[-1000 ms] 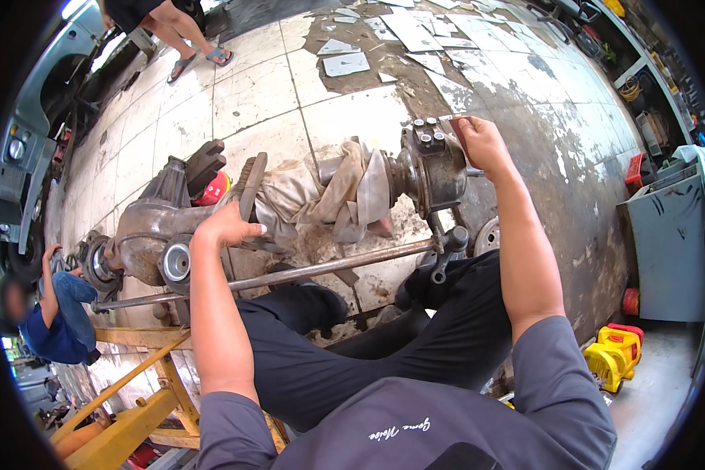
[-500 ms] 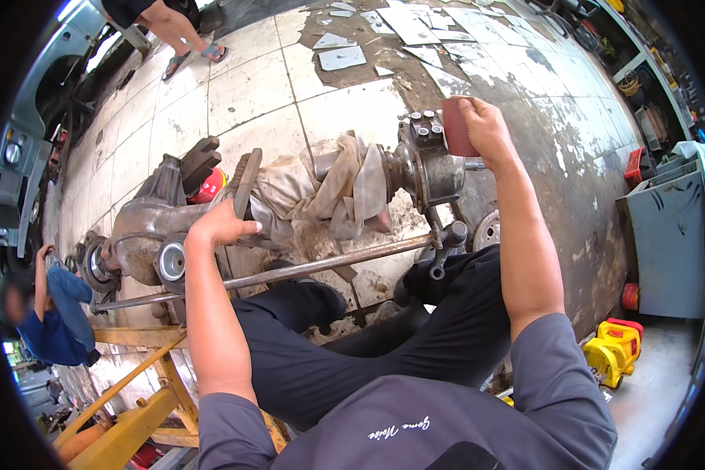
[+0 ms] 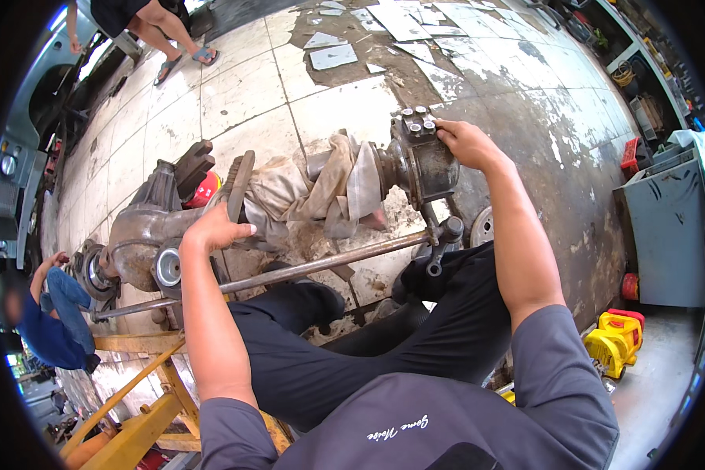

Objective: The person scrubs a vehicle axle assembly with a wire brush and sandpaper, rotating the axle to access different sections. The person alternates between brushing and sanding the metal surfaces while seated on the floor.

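My left hand [image 3: 211, 229] lies over the axle housing [image 3: 153, 227], back upward and thumb stretched right. A wooden wire brush [image 3: 243, 182] sticks out between its thumb and fingers, its handle end in the grip; the other fingertips are hidden. My right hand [image 3: 471, 146] is closed at the far right side of the steering knuckle [image 3: 435, 168], fingertips behind it beside the bolts [image 3: 417, 121]. The reddish-brown sandpaper it held a moment earlier is out of sight there. Between my hands a dirty beige cloth [image 3: 290, 188] wraps the axle tube.
A long steel rod [image 3: 321, 266] crosses in front of my legs. A yellow stand [image 3: 141, 423] is at lower left. One person [image 3: 51, 313] crouches at left; another stands beyond [image 3: 164, 31]. A grey cabinet [image 3: 666, 235] and yellow tool [image 3: 615, 345] are at right. Broken tiles [image 3: 333, 56] lie ahead.
My right hand has lowered from beside the knuckle's top, bringing the sandpaper out of sight behind the knuckle. My left hand stays on the axle. The whole view has shifted slightly.
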### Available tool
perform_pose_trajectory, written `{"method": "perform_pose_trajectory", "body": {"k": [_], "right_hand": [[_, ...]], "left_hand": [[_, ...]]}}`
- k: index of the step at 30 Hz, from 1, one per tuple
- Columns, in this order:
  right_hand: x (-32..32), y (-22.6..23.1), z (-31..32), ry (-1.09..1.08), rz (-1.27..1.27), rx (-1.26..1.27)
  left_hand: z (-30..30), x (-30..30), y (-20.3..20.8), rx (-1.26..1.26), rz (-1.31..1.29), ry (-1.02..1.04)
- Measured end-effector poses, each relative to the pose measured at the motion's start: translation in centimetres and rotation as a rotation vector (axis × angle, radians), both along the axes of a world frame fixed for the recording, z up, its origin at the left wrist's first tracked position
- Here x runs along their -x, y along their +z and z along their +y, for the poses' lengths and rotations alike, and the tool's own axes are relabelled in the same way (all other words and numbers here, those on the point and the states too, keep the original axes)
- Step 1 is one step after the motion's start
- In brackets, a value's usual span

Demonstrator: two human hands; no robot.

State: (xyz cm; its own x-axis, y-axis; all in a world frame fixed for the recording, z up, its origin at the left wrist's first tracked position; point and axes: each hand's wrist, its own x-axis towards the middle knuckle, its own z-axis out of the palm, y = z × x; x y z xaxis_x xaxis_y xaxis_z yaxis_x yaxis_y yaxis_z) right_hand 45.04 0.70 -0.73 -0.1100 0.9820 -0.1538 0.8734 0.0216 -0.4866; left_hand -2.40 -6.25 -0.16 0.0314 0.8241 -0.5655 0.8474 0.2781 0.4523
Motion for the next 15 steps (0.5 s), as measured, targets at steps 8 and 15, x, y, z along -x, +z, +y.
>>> {"method": "perform_pose_trajectory", "body": {"k": [8,15], "right_hand": [[0.0,0.1,-2.0,0.195,-0.136,0.033],[1.1,0.7,-0.2,0.127,-0.196,0.181]], "left_hand": [[0.5,-0.7,1.1,0.105,0.06,0.019],[0.2,0.1,0.4,0.009,-0.027,-0.023]]}}
